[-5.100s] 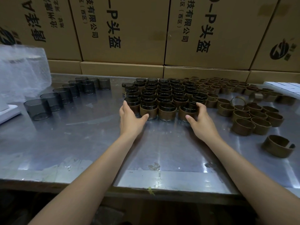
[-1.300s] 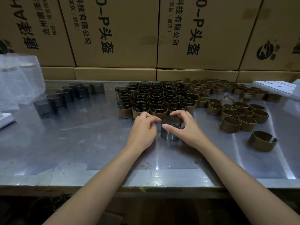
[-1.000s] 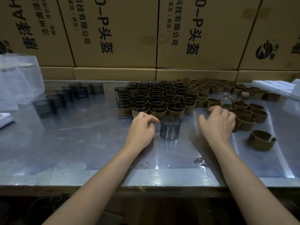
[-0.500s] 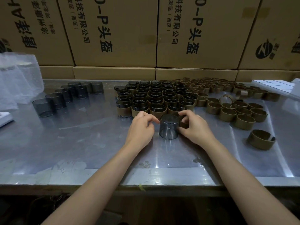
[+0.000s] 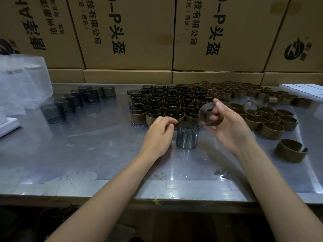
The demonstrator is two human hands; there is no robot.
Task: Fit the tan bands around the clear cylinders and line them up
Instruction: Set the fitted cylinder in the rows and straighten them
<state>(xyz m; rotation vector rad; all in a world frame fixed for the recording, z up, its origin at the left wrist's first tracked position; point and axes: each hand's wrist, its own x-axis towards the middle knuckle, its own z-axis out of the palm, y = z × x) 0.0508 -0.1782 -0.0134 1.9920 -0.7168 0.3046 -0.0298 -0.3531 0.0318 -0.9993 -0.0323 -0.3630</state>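
Observation:
A bare clear cylinder (image 5: 187,135) stands upside down on the steel table (image 5: 97,154), between my hands. My right hand (image 5: 229,126) holds a tan band (image 5: 203,114) in the air, just above and right of that cylinder, with fingers curled through its ring. My left hand (image 5: 160,132) hovers right beside the cylinder's left side, fingers loosely curled, holding nothing. Behind them stand several rows of banded cylinders (image 5: 166,105). Several loose tan bands (image 5: 269,119) lie to the right, and several bare cylinders (image 5: 70,103) stand at the left.
Cardboard boxes (image 5: 129,35) form a wall along the table's back edge. A clear plastic bag (image 5: 19,84) sits far left above a white block (image 5: 7,124). White flat pieces (image 5: 304,89) lie at the back right. One split band (image 5: 291,151) lies apart near the right.
My right hand has lifted the tan band from table level beside the cylinder up into the air. The left hand has stayed next to the cylinder.

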